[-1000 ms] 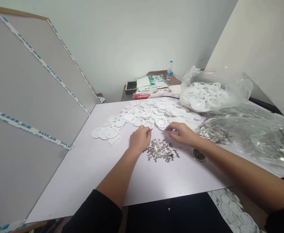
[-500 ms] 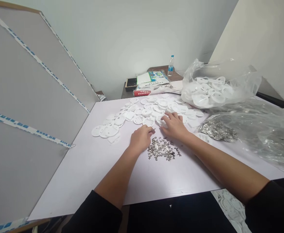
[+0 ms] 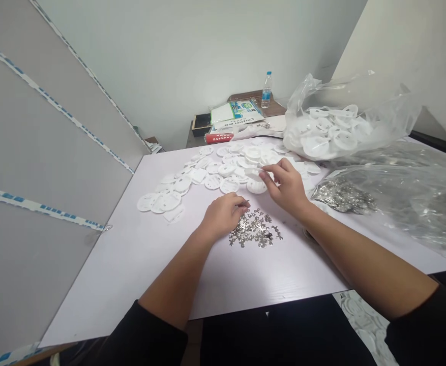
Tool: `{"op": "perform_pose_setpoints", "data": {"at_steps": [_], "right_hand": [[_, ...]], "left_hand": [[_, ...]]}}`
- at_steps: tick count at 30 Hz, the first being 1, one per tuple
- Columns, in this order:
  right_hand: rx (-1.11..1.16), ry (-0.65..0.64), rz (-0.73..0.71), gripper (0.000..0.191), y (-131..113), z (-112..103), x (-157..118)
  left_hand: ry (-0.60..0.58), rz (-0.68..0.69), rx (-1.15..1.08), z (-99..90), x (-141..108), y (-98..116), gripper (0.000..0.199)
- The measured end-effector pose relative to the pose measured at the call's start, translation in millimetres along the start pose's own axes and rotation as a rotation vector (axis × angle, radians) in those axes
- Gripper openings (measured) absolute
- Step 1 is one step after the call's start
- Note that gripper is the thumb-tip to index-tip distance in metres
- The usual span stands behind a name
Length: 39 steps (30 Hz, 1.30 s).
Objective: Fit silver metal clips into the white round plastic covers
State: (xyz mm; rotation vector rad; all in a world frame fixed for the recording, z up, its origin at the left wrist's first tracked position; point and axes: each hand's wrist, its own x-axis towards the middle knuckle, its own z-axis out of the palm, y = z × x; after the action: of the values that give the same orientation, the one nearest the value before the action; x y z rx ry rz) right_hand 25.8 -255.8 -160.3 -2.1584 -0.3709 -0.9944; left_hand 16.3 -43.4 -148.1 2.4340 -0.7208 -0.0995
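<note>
My left hand (image 3: 226, 213) is closed at the left upper edge of a pile of small silvery metal pieces (image 3: 256, 229), with a small metal piece between thumb and fingers. My right hand (image 3: 286, 187) pinches a thin white disc (image 3: 252, 173) by its right edge, just above the spread of white discs (image 3: 228, 170). Most of these discs are round, and a few look square. The fingertips of my left hand partly hide the piece they hold.
At the right, a clear bag of white discs (image 3: 337, 133) stands behind a clear bag of metal pieces (image 3: 343, 195). Farther back are a water bottle (image 3: 267, 90), packets (image 3: 238, 113) and a black box (image 3: 202, 124). A grey panel (image 3: 35, 137) borders the left side.
My right hand has lifted a little from the discs and now pinches one. My left hand stays near the metal pile, still closed. The whole view has shifted slightly.
</note>
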Motion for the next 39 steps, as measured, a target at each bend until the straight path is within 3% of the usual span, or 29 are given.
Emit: {"op": "perform_pose_setpoints", "data": {"at_steps": [5,11,23,30,39], "right_hand": [[0.485,-0.097,0.351,0.034,-7.2,0.2,-2.5],[0.719,-0.098,0.571,0.041,-11.8,5.5,-4.0],[0.676,-0.136,0.656,0.021,-7.9,10.8,-4.1],[0.64,-0.159,0.638,0.02,-6.9,10.0,-3.2],[0.646,-0.158,0.597,0.018,-5.8,9.6,-4.3]], "left_hand": [[-0.043,0.162,0.056,16.0,-2.0,19.8,0.017],[-0.122,0.175,0.175,26.4,2.3,31.5,0.018],[-0.174,0.06,0.194,30.0,7.0,33.6,0.018],[-0.079,0.127,0.243,34.5,5.4,27.6,0.014],[-0.043,0.09,0.155,18.6,0.7,29.8,0.014]]}}
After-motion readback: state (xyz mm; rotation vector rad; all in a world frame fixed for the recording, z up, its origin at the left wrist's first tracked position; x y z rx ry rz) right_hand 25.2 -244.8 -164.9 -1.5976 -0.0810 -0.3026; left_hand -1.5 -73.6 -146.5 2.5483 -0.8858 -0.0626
